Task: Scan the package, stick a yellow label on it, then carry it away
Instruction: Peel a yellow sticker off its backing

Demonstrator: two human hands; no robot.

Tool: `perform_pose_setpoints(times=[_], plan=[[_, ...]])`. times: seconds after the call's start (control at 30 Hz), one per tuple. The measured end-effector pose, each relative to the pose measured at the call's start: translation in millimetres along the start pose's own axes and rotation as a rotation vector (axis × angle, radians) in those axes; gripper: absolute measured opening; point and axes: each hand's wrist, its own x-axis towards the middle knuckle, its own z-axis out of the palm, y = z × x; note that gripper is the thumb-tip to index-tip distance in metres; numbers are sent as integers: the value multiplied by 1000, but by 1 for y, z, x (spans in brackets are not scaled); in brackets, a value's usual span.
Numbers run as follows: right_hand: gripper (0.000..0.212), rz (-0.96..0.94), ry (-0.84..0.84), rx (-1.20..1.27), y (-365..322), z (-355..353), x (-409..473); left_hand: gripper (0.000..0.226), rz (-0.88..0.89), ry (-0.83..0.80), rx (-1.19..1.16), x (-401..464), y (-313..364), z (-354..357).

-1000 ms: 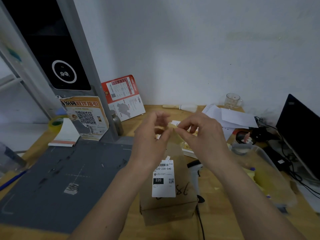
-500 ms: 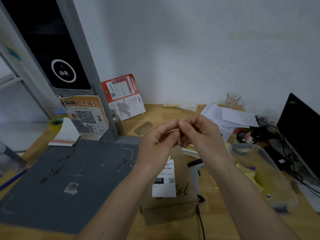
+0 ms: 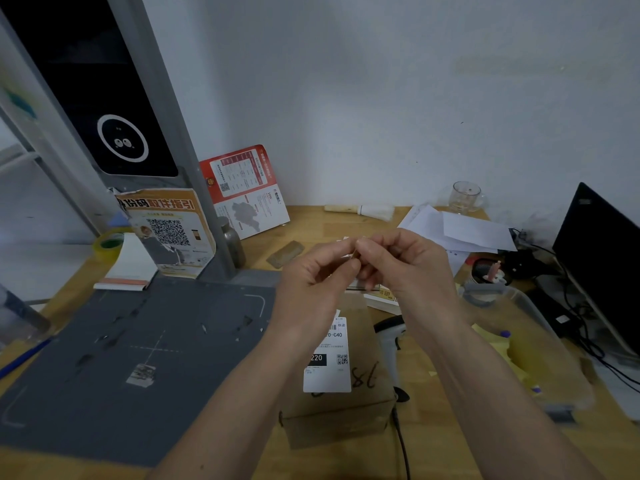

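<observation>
Both hands meet in the air above the middle of the light wooden worktop (image 3: 311, 220), fingertips together over a tiny thing. The left hand (image 3: 311, 275) and the right hand (image 3: 405, 268) each pinch, thumb against curled fingers, a small thin sticker (image 3: 355, 253) seen edge-on, yellowish at its lower tip; this looks like the yellow label being peeled from its backing, though it is too small to be sure. Held up close to the eyes, it is easier to pick apart. Directly below the wrists, near the worktop's front edge, lies the brown cardboard package (image 3: 346, 403) with its white printed shipping label (image 3: 329, 362) facing up, ready to take the sticker. Just beside its right side rests a white handheld barcode scanner (image 3: 391, 341), its cable running off the front edge. A dark grey scanning mat (image 3: 121, 358) covers the left part.
</observation>
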Motion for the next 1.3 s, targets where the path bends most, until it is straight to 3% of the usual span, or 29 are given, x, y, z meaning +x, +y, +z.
perform_pose_setpoints(times=[0.33, 0.47, 0.87, 1.07, 1.3], plan=[[16, 34, -15, 66, 1, -1, 1, 29, -53, -4, -18, 1, -1, 1], [5, 28, -9, 86, 3, -3, 1, 29, -60, -3, -32, 2, -1, 1], [15, 2, 21, 117, 1, -2, 3, 24, -68, -2, -62, 5, -1, 3], [5, -2, 30, 144, 4, -3, 3, 23, -67, 25, -90, 5, -2, 3], [8, 4, 58, 112, 0, -6, 9, 34, -29, 13, -24, 6, -3, 6]])
